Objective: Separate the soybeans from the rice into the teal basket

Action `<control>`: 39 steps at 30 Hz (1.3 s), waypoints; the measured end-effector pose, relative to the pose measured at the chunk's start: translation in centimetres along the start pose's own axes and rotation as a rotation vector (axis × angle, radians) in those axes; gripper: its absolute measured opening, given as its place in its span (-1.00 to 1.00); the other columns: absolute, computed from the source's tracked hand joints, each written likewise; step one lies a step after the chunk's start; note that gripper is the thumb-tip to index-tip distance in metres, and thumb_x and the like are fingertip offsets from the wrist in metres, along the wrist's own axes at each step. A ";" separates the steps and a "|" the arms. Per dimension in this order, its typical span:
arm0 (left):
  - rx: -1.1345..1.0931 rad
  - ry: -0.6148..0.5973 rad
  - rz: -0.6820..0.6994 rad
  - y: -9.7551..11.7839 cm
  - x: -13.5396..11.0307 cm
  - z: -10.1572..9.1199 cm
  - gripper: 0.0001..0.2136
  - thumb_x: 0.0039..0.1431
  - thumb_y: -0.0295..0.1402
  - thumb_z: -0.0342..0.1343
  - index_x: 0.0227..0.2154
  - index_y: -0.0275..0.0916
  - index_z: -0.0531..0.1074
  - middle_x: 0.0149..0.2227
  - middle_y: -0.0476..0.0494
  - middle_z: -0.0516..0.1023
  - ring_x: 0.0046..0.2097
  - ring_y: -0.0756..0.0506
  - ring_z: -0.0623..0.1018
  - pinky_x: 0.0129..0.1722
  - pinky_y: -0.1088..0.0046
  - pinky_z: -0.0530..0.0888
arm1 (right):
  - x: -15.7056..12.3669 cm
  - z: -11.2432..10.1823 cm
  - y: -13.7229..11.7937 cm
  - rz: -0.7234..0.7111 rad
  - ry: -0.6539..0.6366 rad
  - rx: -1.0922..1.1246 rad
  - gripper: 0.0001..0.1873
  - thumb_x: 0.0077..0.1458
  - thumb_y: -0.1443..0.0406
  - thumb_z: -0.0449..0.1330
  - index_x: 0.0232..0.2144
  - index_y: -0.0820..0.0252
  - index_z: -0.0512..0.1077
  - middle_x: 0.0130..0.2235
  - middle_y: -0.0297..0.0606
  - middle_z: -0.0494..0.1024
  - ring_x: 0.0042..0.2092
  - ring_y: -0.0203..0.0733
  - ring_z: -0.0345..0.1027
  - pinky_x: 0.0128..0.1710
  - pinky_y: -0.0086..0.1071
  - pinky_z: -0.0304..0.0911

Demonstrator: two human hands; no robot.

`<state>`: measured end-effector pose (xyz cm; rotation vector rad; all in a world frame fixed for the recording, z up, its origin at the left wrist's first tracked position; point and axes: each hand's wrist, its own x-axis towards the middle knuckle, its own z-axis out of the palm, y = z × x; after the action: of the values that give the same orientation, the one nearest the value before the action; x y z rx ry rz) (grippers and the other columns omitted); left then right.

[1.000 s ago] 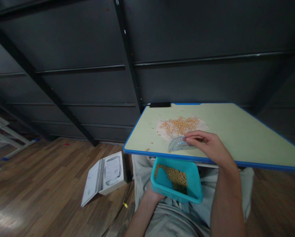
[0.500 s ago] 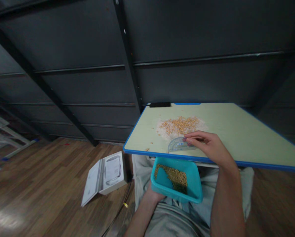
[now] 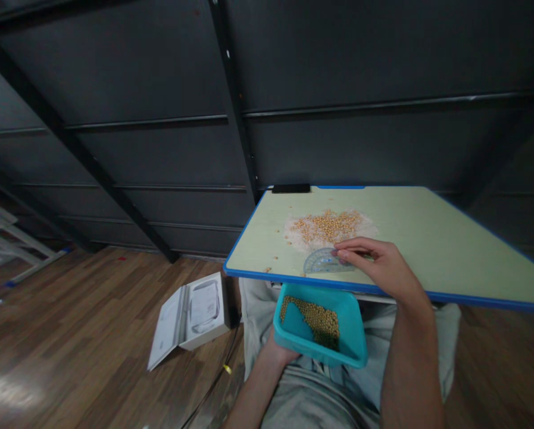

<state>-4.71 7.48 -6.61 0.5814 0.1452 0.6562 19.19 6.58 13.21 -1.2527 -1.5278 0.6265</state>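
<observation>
My right hand [image 3: 380, 266] rests on the table [image 3: 436, 238] with its fingers closed on a clear blue protractor [image 3: 322, 261] lying flat near the front edge. Just beyond the protractor lies a heap of yellow beans mixed with white rice [image 3: 327, 227]. Below the table edge, on my lap, my left hand [image 3: 279, 354] holds a teal plastic tray [image 3: 349, 336] from underneath; its fingers are hidden behind the tray. A pile of yellow beans [image 3: 318, 320] lies inside that tray.
A few stray beans [image 3: 275, 258] lie near the table's front left corner. A black flat object [image 3: 290, 188] sits at the table's far edge. An open white box [image 3: 190, 316] lies on the wooden floor at my left. A dark panelled wall stands behind.
</observation>
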 end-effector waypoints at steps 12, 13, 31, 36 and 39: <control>-0.025 -0.072 0.024 0.4 0.5 1.6 -0.67 0.28 -0.17 0.07 -0.14 -0.06 0.73 -0.03 -0.17 0.80 0.24 -0.27 0.61 0.35 -0.02 0.42 | -0.2 -0.2 0.2 -0.006 0.028 0.052 -0.82 0.15 0.14 0.42 -0.26 0.07 0.73 -0.18 -0.18 0.77 -0.22 -0.06 0.64 -0.17 -0.17 0.58; -0.016 -0.094 0.024 0.4 0.4 1.7 -0.68 0.28 -0.17 0.07 -0.13 -0.05 0.73 -0.03 -0.15 0.80 0.24 -0.26 0.61 0.35 0.00 0.42 | -0.2 -0.2 0.1 -0.010 0.035 0.045 -0.83 0.15 0.15 0.42 -0.27 0.07 0.74 -0.18 -0.18 0.77 -0.22 -0.07 0.64 -0.17 -0.17 0.57; 0.091 -0.056 0.043 0.7 0.5 2.0 -0.68 0.22 -0.14 0.10 -0.28 -0.10 0.75 -0.08 -0.17 0.80 0.26 -0.26 0.58 0.35 0.03 0.39 | 0.8 -0.1 1.4 0.002 0.281 0.067 -0.78 0.10 0.12 0.44 -0.26 0.10 0.70 -0.19 -0.15 0.77 -0.19 0.00 0.65 -0.10 -0.07 0.57; 0.108 -0.010 0.024 0.6 0.3 1.7 -0.60 0.25 -0.27 -0.06 -0.37 -0.18 0.72 -0.22 -0.20 0.80 0.21 -0.32 0.60 0.24 -0.14 0.43 | 0.9 -0.4 1.8 0.007 0.425 0.137 -0.76 0.07 0.12 0.46 -0.25 0.10 0.67 -0.20 -0.16 0.76 -0.18 -0.01 0.65 -0.08 -0.08 0.58; 0.111 0.012 0.020 0.5 0.3 1.6 -0.62 0.22 -0.26 -0.05 -0.40 -0.16 0.70 -0.32 -0.18 0.79 0.18 -0.34 0.61 0.23 -0.17 0.42 | 0.9 -0.6 2.3 0.035 0.507 0.171 -0.68 0.07 0.15 0.46 -0.12 0.10 0.64 -0.17 -0.15 0.75 -0.14 0.00 0.65 -0.04 -0.07 0.56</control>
<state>-4.23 7.29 -4.98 0.6863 0.1876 0.6742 20.66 8.07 11.79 -1.1959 -1.0131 0.4095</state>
